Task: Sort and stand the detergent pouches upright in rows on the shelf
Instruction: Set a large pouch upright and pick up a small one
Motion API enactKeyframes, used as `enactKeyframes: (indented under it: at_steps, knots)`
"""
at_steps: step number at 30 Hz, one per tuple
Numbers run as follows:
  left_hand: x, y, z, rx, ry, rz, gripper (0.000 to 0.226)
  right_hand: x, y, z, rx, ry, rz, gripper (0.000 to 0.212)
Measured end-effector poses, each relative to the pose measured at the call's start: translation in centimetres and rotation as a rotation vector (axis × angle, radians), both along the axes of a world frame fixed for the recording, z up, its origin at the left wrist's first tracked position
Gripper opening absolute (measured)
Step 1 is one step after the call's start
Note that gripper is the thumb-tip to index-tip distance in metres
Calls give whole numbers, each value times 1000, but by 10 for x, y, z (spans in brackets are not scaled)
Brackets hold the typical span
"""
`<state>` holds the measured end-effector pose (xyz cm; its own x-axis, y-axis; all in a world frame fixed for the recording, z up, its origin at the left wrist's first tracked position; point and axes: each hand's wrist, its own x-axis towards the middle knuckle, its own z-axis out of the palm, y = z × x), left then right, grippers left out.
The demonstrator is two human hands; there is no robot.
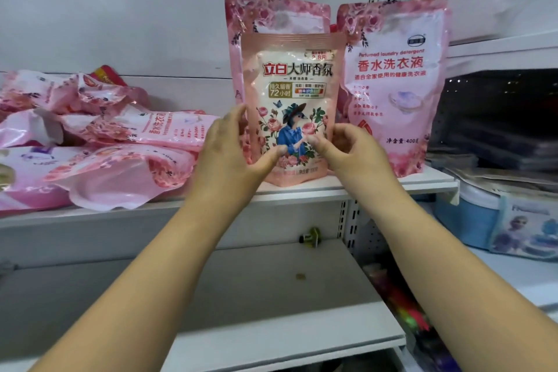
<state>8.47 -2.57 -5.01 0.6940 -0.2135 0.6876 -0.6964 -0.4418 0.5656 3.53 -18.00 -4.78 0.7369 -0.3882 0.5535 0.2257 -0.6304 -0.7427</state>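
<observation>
A person steadies a peach-pink detergent pouch (292, 106) upright at the front of a white shelf (302, 192), its long axis vertical, sealed top edge up and printed face turned toward the camera. The left hand (229, 148) cups the pouch's lower left edge, fingers curled behind the side and thumb pressed across the front near the bottom. The right hand (347, 149) takes the lower right edge the same way, thumb on the printed face and fingers wrapped round the side. Both grips are partly closed on the pouch, and its base sits on or just at the shelf surface. Directly behind it stands a taller rose-print pouch (271, 13); just beside it to the right stands a light pink pouch (395, 84), also upright and facing forward. To the left, a heap of pink pouches (99, 142) lies flat and jumbled on the same shelf
</observation>
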Motion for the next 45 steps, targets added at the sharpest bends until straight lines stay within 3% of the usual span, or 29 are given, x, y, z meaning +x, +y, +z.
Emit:
enactKeyframes:
  at_steps: [3, 6, 10, 14, 17, 20, 25, 32, 34, 37, 39, 42, 45]
  knots:
    - [-19, 19, 4, -178, -33, -103, 57, -13, 7, 3, -106, -39, -193, 58]
    - [-33, 55, 19, -262, -112, -183, 33, -28, 23, 9, -212, -190, -256, 47]
    - [-18, 118, 44, 122, -238, -17, 31, -40, 64, 12, -487, -298, -159, 23]
    - [18, 171, 55, 581, -268, 127, 58, -35, 105, 13, -590, -131, -38, 29]
    - [45, 207, 54, 840, -141, 238, 52, -17, 140, 16, -661, 61, -49, 33]
    - [56, 218, 48, 875, 7, 170, 52, 8, 163, 23, -601, 231, -13, 34]
    - [66, 216, 45, 932, 47, 130, 61, 58, 169, 46, -389, 324, 39, 42]
    - [67, 216, 68, 812, 229, -63, 62, 126, 156, 69, -394, 433, 190, 60]
    - [77, 210, 81, 842, 168, 13, 56, 147, 153, 71, -412, 458, 231, 63]
    - [106, 196, 97, 997, -166, 290, 58, 180, 145, 69, -490, 509, 225, 65]
    - [129, 191, 100, 1145, -332, 392, 66, 201, 138, 62, -565, 505, 201, 54]
    - [160, 186, 106, 1228, -365, 383, 89, 214, 129, 56, -512, 435, 203, 44]
    - [184, 179, 111, 1119, -251, 322, 65, 218, 126, 55, -480, 407, 187, 45]
